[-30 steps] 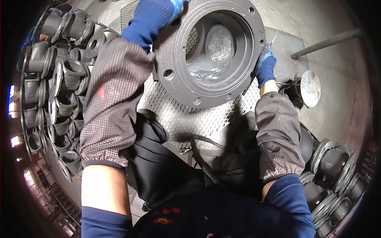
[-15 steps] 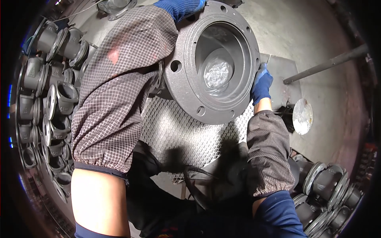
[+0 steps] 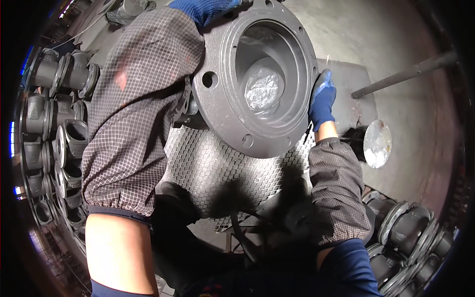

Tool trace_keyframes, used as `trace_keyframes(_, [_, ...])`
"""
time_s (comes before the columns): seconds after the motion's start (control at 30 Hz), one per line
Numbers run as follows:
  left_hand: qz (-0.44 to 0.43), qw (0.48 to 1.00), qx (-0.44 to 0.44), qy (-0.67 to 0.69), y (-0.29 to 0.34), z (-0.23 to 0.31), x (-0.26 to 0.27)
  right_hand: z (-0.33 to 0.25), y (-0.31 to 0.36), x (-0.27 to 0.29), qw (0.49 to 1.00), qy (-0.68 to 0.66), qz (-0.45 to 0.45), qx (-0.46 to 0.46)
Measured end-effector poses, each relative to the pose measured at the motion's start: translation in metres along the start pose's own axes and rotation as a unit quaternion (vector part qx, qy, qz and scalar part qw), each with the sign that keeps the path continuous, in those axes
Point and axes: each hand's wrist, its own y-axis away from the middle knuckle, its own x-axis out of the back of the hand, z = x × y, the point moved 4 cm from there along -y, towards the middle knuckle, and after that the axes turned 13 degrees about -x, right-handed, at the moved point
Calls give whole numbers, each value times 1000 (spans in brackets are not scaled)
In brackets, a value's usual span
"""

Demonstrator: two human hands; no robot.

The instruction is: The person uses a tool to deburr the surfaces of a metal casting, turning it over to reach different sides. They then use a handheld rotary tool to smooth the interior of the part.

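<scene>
A large dark grey flanged valve body [image 3: 222, 106] fills the upper middle, its round opening facing up toward me. Bolt holes ring the wide flange, and something shiny and pale shows deep inside the bore. My left hand [image 3: 205, 10], in a blue knit glove, is closed over the flange's far upper edge; some of its fingers are cut off by the top of the picture. My right hand [image 3: 322, 101], gloved in blue too, grips the right rim with its fingers together. Beneath the casting lies a metal mesh surface [image 3: 198, 158].
Several grey flanged castings [image 3: 37, 111] are stacked along the left side. More castings [image 3: 408, 227] lie at the lower right. Right of the valve body are a flat grey plate [image 3: 349, 99], a slanting metal pole [image 3: 405, 79] and a pale round disc [image 3: 377, 143].
The valve body has shifted a little to the left in view, with both hands still on it. My left sleeve has moved left too, and the view itself has shifted slightly.
</scene>
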Motion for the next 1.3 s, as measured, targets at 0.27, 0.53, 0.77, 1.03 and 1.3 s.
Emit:
trace_keyframes(0.27, [51,944,192,262,7,1,0,-28,29,54,984,68,-7,167])
trace_keyframes(0.53, [98,992,51,61,5,16,2,-72,70,74,887,313,32,338])
trace_keyframes(0.77, [59,990,93,92,8,14,6,-84,75,63,885,349,41,305])
trace_keyframes(1.03, [40,962,209,173,24,8,12,-96,75,52,893,328,30,308])
trace_keyframes(1.3, [126,970,176,108,39,19,11,-90,75,42,889,317,48,326])
